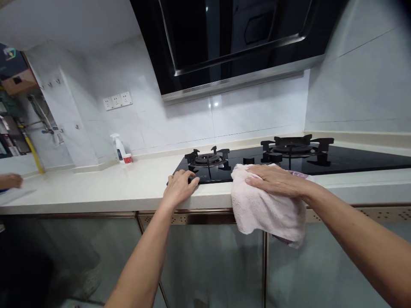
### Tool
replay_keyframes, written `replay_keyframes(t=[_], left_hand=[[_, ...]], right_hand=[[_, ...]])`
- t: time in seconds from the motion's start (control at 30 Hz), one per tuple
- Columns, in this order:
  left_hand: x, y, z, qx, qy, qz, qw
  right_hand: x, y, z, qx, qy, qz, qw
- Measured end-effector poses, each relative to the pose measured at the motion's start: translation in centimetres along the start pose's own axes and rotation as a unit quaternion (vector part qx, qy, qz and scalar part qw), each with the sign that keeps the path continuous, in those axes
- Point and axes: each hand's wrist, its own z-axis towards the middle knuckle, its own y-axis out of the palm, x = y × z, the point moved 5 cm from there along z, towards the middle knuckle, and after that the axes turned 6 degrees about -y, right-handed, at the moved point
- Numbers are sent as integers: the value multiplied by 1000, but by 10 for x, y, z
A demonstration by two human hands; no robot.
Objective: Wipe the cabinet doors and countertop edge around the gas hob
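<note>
My left hand [180, 185] rests at the front left corner of the black glass gas hob [359, 160], with its fingers apart, touching the hob's edge and the counter. It holds nothing. My right hand [276, 179] presses down on a pale pink towel [268, 211] at the hob's front edge. Part of the towel lies on the hob and the rest hangs over the counter's front. Just behind the towel stand the control knobs [248, 161]. The left burner [208, 159] is beyond my left hand, and the right burner [292, 146] is behind my right hand.
A black range hood [237, 47] hangs over the hob. On the white counter [96, 184], a spray bottle [118, 147] and a small red-and-white cup [127, 158] stand against the back wall. Another person's hand [10, 181] shows at the far left, near a yellow pipe [34, 154].
</note>
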Motion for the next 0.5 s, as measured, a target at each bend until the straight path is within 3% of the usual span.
replay_keyframes(t=[0.3, 0.5], left_hand=[[0, 0, 0, -5, 0, 3, 1000], [-2, 1, 0, -8, 9, -8, 1000]], right_hand=[[-61, 14, 56, -33, -43, 3, 999], [-81, 30, 110, -61, -4, 8, 998]])
